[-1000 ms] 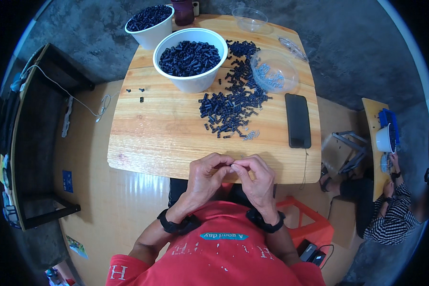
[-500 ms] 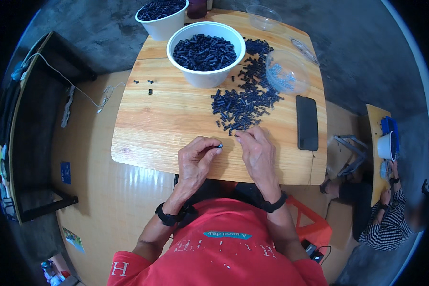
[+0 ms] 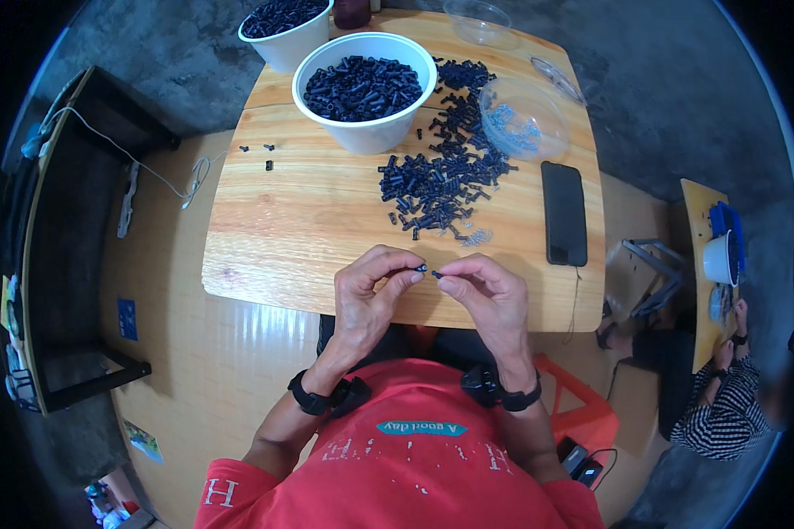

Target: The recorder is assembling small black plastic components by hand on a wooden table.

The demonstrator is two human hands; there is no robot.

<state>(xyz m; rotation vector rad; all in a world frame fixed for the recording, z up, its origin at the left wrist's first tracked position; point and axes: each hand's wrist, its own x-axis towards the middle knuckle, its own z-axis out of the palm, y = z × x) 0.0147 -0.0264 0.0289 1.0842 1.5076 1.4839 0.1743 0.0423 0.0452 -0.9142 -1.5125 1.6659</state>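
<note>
Near the table's front edge my left hand (image 3: 367, 289) pinches a small black tubular piece (image 3: 421, 268) between thumb and forefinger. Facing it, my right hand (image 3: 489, 298) is closed on another small dark piece (image 3: 437, 274) in a fingertip pinch. The two pieces are almost end to end; whether they touch, I cannot tell. Just beyond my hands spreads a loose pile of short black tubular pieces (image 3: 432, 187). At its near edge lies a little heap of small clear pieces (image 3: 477, 237).
A white tub (image 3: 366, 132) full of black pieces stands behind, with a second full tub (image 3: 289, 48) at far left. Right of the pile are a clear bowl (image 3: 538, 132) of small pale-blue pieces and a phone (image 3: 565, 214). Another person (image 3: 719, 410) sits at a side table.
My right hand has come back from the pile's edge toward my left hand, bringing a small dark piece. This uncovers the clear pieces. The whole view has shifted slightly.
</note>
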